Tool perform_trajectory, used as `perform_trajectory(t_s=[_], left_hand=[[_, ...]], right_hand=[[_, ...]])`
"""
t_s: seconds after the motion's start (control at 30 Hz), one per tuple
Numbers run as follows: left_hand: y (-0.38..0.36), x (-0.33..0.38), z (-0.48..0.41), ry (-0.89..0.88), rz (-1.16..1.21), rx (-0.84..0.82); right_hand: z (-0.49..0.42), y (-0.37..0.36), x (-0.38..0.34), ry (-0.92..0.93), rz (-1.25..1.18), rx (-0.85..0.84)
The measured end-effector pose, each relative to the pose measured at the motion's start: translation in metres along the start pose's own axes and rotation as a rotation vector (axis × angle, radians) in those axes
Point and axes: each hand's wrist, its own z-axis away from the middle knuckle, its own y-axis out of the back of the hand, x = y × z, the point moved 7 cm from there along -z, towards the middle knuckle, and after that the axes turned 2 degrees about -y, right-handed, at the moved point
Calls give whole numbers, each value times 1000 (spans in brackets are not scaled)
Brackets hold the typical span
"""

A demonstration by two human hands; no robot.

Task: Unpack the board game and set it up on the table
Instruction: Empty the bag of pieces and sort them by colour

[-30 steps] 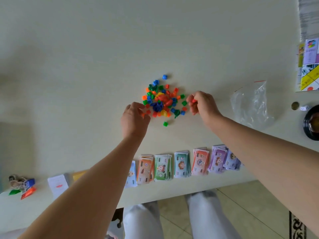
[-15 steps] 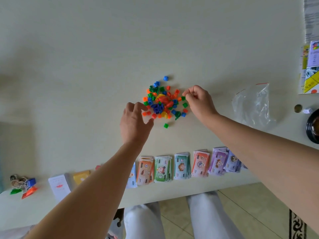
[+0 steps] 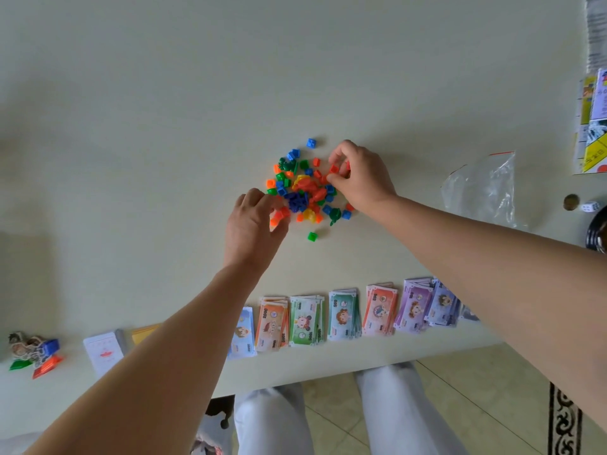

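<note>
The table is carrying everything. The row of banknote stacks is lying well on the person's side of the pile of plastic pieces, and the plastic bag is sitting slack to the pile's right. The right hand is curling over the pile's far-right edge, thumb and fingers pinching a red piece. The left hand is resting at its near-left edge, fingers bent over orange pieces; I cannot tell whether it is gripping one. Colour sorting seems to be going on. More reds are lying just left of the right hand, toward the pile's middle, so that hand is the nearer one.
</note>
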Motion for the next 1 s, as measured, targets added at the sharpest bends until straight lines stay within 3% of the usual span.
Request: perform_trajectory(t_s=[0.1,0.27,0.43,0.6,0.73,0.9,1.0], left_hand=[[4,-8,3,119,189,13],[3,-27,11,637,823,109],[-4,-30,11,841,1172,157],[-1,-16,4,699,981,72],[-3,-13,4,723,976,85],[-3,-15,4,473,83,-111],[-8,-13,2,431,-75,-165]], right_hand=[[0,0,2,-26,10,-9],[4,5,22,-157,-88,-10],[11,11,36,-325,-342,51],[19,6,32,-519,-704,-39],[22,-3,25,-579,-956,-95],[10,0,20,-431,-584,-37],[2,0,10,-224,-301,-4]])
